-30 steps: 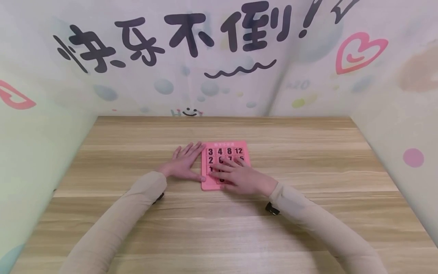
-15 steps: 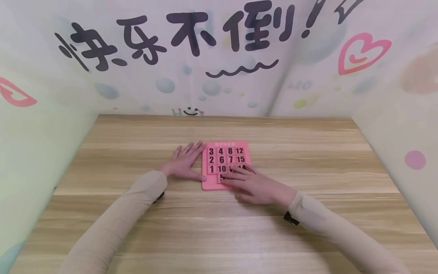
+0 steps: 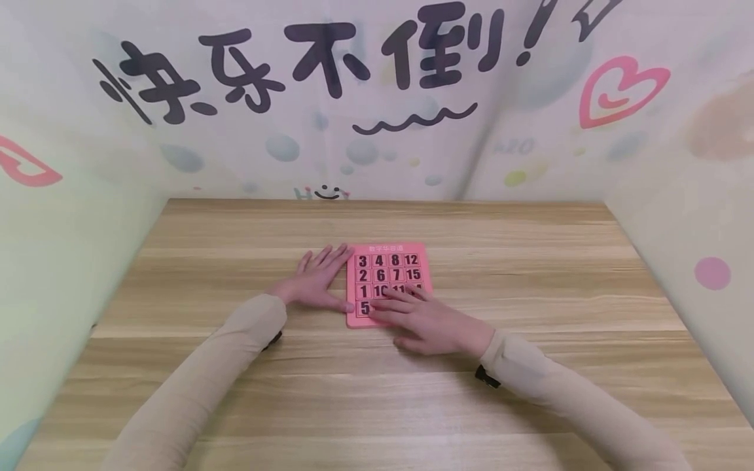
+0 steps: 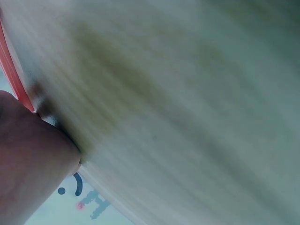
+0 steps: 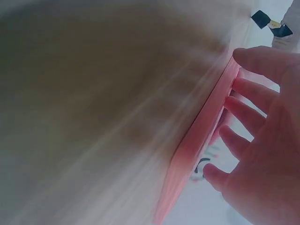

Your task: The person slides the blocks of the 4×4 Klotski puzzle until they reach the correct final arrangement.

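A pink number sliding puzzle (image 3: 352,281) lies flat on the wooden table, its tiles printed with black numerals. Along its left edge rests my left hand (image 3: 315,282), fingers spread, with fingertips at the upper left corner and thumb at the lower left. My right hand (image 3: 436,325) reaches over the lower right of the board with fingers extended, the fingertips near the tile marked 5 (image 3: 364,308). It hides part of the bottom row and some of the row above. In the right wrist view, the puzzle's pink side (image 5: 187,157) shows beside the loosely bent fingers.
The wood-grain table (image 3: 330,405) stretches around the puzzle on every side. A white printed backdrop (image 3: 235,144) with dark lettering rises behind its far edge, and pale walls stand at left and right. A black strap (image 3: 487,376) shows at the right wrist.
The tile marked 5 has slid left into the bottom left corner. My right hand has drawn back to the right, then moved slightly left again. My left hand has stayed in place.
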The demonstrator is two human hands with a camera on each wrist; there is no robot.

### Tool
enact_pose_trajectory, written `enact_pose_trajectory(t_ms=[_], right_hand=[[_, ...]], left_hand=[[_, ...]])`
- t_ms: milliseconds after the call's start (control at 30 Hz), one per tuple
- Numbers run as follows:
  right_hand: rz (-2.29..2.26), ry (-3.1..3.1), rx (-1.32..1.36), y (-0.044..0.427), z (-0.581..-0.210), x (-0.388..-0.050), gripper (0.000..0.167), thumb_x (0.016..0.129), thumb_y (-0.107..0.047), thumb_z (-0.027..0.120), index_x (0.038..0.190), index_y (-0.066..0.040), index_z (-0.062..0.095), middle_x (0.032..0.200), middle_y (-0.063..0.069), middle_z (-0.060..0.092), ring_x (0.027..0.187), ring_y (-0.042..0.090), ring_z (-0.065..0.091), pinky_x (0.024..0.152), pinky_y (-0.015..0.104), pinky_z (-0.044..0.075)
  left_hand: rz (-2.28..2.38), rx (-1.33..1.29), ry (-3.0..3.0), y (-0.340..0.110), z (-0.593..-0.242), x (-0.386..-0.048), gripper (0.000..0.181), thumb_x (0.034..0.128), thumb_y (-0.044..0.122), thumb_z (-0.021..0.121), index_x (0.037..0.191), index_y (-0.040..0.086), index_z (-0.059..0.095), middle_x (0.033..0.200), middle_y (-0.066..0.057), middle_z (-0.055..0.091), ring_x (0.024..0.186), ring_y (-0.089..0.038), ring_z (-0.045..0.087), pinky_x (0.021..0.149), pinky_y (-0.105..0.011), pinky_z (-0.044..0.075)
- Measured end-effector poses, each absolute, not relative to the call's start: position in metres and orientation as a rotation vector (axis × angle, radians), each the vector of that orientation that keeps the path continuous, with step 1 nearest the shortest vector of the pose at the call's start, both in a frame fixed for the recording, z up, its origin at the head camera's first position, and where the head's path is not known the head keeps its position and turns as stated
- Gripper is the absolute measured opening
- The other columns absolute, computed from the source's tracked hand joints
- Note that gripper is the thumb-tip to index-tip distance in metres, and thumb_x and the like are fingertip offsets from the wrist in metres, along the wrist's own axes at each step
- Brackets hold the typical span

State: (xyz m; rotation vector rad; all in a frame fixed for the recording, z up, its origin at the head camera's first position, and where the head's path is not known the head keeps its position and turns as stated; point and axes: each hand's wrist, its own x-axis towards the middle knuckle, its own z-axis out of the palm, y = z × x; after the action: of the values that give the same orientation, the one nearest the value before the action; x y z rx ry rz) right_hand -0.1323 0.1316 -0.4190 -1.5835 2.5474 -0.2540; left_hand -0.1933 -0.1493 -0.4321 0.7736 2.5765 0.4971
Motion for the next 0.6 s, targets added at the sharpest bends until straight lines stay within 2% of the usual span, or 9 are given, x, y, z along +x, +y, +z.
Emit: enact_pose_trajectory(t_ms=[167, 600], right_hand=[[-0.273, 2.530, -1.572, 0.132, -0.414, -0.133, 0.056, 0.095, -0.030, 0.058, 0.146, -0.012, 0.044, 0.151, 0.008, 0.038, 0.141, 0.034, 0.025, 0.113, 0.058, 0.015], [-0.305, 2.591, -1.471, 0.176, -0.406, -0.136, 0.054, 0.093, -0.028, 0.062, 0.142, -0.008, 0.049, 0.147, 0.009, 0.044, 0.140, 0.035, 0.028, 0.111, 0.061, 0.015]], left_hand=[[0.494, 0.776, 2.575, -0.150, -0.431, -0.192, 0.117, 0.0777, 0.063, 0.068, 0.156, 0.012, -0.001, 0.161, -0.009, -0.008, 0.145, -0.031, -0.010, 0.111, -0.055, -0.013], [0.523, 0.757, 2.565, -0.149, -0.432, -0.193, 0.117, 0.0769, 0.064, 0.069, 0.156, 0.012, -0.001, 0.161, -0.008, -0.007, 0.145, -0.030, -0.011, 0.111, -0.054, -0.014]])
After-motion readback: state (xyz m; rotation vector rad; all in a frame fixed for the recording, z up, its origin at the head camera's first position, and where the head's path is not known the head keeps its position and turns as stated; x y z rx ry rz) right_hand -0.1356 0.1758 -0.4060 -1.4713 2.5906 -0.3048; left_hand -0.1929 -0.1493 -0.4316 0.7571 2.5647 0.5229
